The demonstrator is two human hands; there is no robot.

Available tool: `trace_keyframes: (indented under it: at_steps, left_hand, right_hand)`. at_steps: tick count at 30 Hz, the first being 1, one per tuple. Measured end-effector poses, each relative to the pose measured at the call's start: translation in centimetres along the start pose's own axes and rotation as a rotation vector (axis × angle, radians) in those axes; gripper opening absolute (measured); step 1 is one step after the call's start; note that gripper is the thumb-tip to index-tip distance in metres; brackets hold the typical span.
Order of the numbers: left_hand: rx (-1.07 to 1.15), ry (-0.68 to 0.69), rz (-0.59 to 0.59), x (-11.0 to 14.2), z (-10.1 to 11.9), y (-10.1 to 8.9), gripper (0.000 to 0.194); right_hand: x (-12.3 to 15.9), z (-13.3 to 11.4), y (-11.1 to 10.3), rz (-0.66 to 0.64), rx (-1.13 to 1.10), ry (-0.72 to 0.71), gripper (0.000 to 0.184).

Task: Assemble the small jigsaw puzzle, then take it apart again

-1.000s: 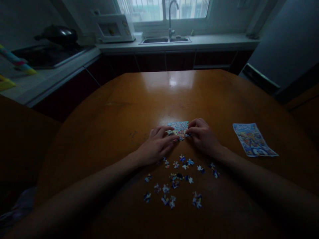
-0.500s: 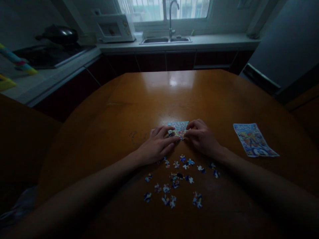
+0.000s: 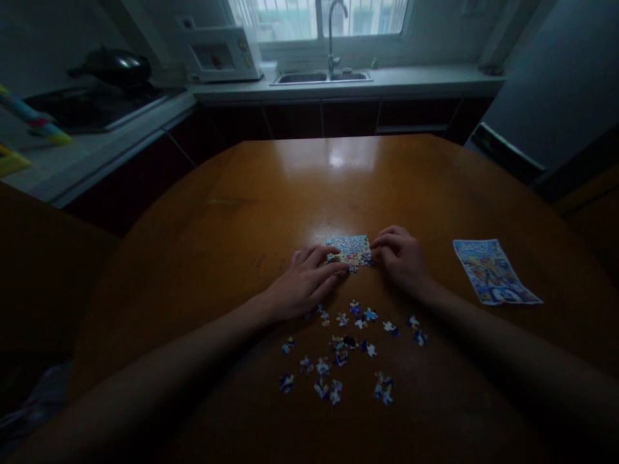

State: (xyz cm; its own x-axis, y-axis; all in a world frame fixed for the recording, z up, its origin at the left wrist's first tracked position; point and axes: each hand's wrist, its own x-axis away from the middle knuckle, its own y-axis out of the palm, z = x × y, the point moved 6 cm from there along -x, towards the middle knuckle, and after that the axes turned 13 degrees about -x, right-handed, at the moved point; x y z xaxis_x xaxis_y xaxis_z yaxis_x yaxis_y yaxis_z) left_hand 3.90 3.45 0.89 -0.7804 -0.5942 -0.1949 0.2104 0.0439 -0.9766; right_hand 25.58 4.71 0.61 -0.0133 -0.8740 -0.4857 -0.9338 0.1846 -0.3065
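A partly joined jigsaw puzzle (image 3: pixel 354 249) lies flat on the wooden table, light blue at its far side and many-coloured nearer me. My left hand (image 3: pixel 309 277) rests over its left edge with fingers stretched and apart, covering part of that side. At the right edge, my right hand (image 3: pixel 399 254) has its fingers bent and its thumb apart from them, with nothing visible in it; the index fingertip is beside the puzzle's edge. Loose puzzle pieces (image 3: pixel 341 356) are scattered on the table nearer me, some close to my left wrist.
A creased picture sheet (image 3: pixel 496 270) lies on the table (image 3: pixel 309 187) at right. Beyond the table's far edge are a counter with a sink (image 3: pixel 302 78), a tap (image 3: pixel 331 38) and a microwave (image 3: pixel 220 55). A wok (image 3: pixel 117 66) stands on the stove at left.
My right hand has drawn back a little to the right, off the puzzle's right edge, uncovering its right side. The left hand stays nearly still on the left side.
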Motion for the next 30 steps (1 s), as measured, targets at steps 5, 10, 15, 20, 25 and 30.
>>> trace_keyframes:
  at_steps: [5,10,15,20,25,30]
  left_hand:
    - [0.031,-0.02,0.03,0.0,-0.1,-0.1,0.032]
    - [0.049,-0.016,0.039,0.0,-0.6,0.2,0.037]
    - [0.03,-0.007,0.009,0.1,-0.6,0.4,0.049]
    - [0.007,-0.004,-0.017,0.1,-0.3,0.4,0.052]
    - [0.0,0.008,-0.033,0.1,-0.3,0.4,0.059]
    - [0.009,0.004,-0.03,0.2,-0.4,0.5,0.058]
  right_hand:
    - [-0.3,1.2,-0.2,0.027,-0.069,0.104,0.024]
    - [-0.2,1.4,-0.1,0.027,-0.084,0.106,0.023]
    - [-0.2,1.0,0.1,0.013,-0.059,0.079,0.022]
    - [-0.3,0.9,0.1,0.007,-0.057,0.085,0.022]
    - [-0.3,0.8,0.1,0.012,-0.046,0.076,0.021]
    - [-0.3,0.9,0.1,0.013,-0.05,0.082,0.021]
